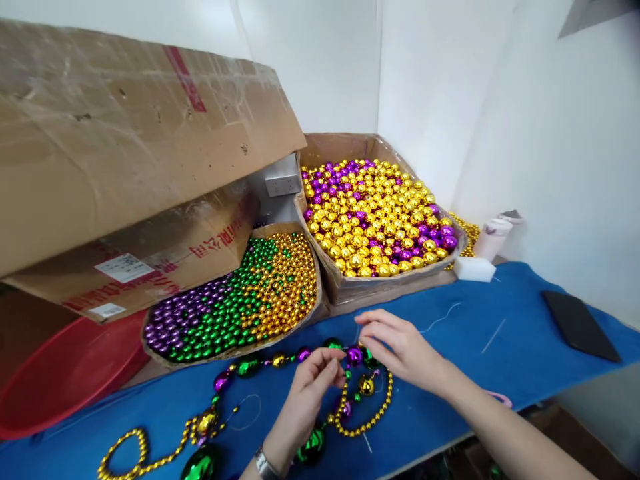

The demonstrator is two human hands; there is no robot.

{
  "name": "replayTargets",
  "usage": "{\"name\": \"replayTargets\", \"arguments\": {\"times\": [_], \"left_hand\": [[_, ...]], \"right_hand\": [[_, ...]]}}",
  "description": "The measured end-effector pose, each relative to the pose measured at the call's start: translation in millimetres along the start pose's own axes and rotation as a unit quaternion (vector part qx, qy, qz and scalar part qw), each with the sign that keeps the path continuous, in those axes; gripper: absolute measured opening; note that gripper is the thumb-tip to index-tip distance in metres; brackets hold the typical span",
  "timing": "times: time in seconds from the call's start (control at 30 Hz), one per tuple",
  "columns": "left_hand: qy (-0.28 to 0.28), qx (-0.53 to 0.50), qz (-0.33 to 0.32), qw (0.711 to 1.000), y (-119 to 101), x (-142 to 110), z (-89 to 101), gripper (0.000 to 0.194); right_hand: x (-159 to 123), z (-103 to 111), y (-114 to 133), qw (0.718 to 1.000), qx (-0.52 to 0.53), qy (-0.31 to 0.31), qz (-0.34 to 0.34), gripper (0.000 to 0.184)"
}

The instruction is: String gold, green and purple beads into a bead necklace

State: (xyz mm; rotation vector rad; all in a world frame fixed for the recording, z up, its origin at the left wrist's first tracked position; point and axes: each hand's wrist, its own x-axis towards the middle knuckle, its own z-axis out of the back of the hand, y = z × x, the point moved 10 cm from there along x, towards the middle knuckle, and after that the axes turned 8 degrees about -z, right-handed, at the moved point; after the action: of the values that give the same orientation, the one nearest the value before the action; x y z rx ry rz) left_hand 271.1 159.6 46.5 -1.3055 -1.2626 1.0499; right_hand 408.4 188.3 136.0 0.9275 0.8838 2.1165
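Observation:
A bead necklace (249, 366) of green, purple and gold shiny balls lies in a loop on the blue cloth, with strands of small gold beads (369, 427) beside it. My left hand (313, 383) is closed, thumb and forefinger pinched at the upper side of the loop; whatever is between them is too small to make out. To its right, my right hand (400, 343) is bent in a pinch just above a purple bead (354, 356) and a green one, its fingertips partly hiding what they hold. A large green ball (200, 463) rests at the near left of the necklace.
Behind the hands stand a carton of small purple, green and gold beads (235, 303) and a carton of larger gold and purple balls (370, 220). A cardboard box (125, 127) overhangs a red basin (65, 380). A white block (474, 269) and black flat object (580, 325) lie right.

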Motion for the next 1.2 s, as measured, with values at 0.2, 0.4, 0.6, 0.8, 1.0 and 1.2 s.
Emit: {"name": "replayTargets", "arguments": {"times": [0.2, 0.4, 0.6, 0.8, 1.0, 1.2], "left_hand": [[0.057, 0.100, -0.021, 0.993, -14.3, -1.0, -9.2, 0.019], [0.002, 0.060, -0.018, 0.998, -13.0, -4.6, 9.5, 0.019], [0.023, 0.063, -0.029, 0.997, -16.5, -4.8, 6.1, 0.018], [0.013, 0.122, -0.059, 0.991, -24.2, -4.6, 7.6, 0.017], [-0.016, 0.233, -0.118, 0.965, -27.1, -5.2, 16.3, 0.013], [0.020, 0.418, -0.338, 0.843, -63.2, -24.8, -8.0, 0.025]], "right_hand": [[48.9, -35.2, 22.6, 0.988, -0.103, 0.049, 0.106, 0.015], [31.1, -34.7, 5.1, 0.993, -0.105, 0.016, 0.046, 0.023], [5.1, -55.3, -1.0, 0.995, -0.066, 0.061, 0.037, 0.021], [4.5, -56.3, -7.1, 0.998, -0.017, 0.052, -0.020, 0.018], [-11.0, -76.0, -26.2, 0.991, 0.048, 0.048, -0.112, 0.015], [-5.5, -82.5, -21.1, 0.995, 0.027, 0.007, -0.101, 0.032]]}}
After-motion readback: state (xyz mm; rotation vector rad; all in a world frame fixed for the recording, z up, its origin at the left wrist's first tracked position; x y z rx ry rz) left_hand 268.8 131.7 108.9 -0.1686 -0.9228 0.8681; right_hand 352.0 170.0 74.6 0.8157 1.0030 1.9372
